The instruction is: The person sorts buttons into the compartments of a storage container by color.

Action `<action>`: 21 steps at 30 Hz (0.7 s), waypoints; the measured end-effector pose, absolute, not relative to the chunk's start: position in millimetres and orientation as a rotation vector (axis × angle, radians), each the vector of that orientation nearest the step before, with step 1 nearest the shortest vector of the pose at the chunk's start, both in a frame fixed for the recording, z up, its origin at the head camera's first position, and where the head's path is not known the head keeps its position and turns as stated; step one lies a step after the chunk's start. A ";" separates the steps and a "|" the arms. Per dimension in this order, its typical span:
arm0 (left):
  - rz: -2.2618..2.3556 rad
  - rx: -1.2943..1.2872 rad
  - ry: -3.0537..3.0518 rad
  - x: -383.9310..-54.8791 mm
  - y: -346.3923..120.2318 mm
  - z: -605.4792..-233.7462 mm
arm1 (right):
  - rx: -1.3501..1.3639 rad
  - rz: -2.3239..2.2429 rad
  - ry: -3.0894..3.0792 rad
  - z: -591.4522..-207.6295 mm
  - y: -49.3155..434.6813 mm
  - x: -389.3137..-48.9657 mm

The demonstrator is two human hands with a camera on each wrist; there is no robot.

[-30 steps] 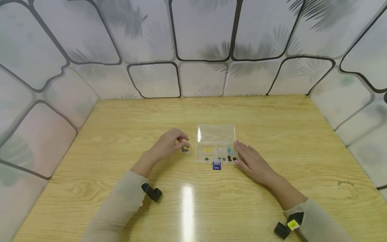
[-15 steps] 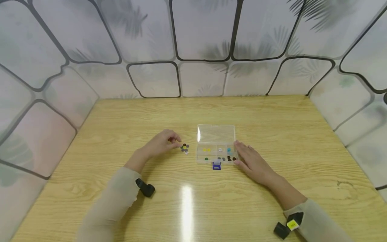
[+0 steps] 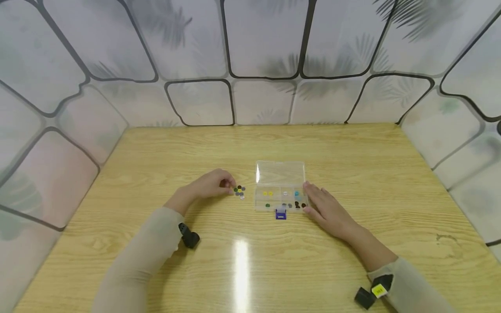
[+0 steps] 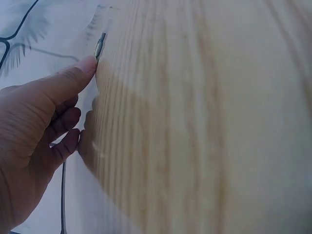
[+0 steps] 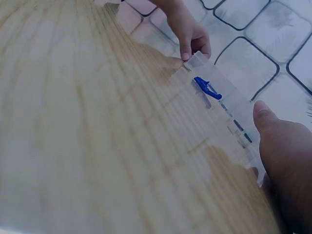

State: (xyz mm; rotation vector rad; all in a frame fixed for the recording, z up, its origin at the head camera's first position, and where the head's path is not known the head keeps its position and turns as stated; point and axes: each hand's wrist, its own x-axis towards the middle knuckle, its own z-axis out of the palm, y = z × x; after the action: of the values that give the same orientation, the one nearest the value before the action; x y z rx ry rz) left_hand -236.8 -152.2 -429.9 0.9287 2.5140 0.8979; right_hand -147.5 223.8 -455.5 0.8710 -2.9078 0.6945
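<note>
Discs (image 3: 239, 190), likely light, slippery, nearer the left edge of the bench (image 3: 297, 261): pinch rims! Left hand (image 3: 209, 183) gripping? Can't tell; right hand (image 3: 328, 211) straight-fingered.

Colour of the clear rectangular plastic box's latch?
The plastic latch is blue; right wrist view shows it best.

In the head view, the lower edge cuts off the left sleeve (image 3: 135, 258) at 7 o'clock and the right sleeve (image 3: 411, 287) at 4 o'clock. Loose pieces (image 3: 239, 190), at the left hand's (image 3: 211, 183) 3 o'clock, are too small to identify; whether its fingertips grip one is indeterminate.
</note>
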 end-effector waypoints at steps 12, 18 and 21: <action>0.780 0.985 2.561 -235.9 -145.6 -425.7 | 0.875 0.714 -2.906 -454.6 225.3 -146.9; 0.716 1.047 2.599 -234.0 -146.2 -427.1 | 0.875 0.712 -2.908 -455.5 225.7 -147.4; 0.688 1.049 2.641 -231.3 -148.1 -429.0 | 0.878 0.717 -2.909 -455.2 225.1 -147.8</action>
State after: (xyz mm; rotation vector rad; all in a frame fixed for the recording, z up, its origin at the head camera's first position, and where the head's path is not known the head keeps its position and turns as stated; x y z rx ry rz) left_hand -231.3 -148.1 -429.0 1.0489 2.6409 0.6884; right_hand -147.8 225.1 -455.2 0.8783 -2.9094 0.7166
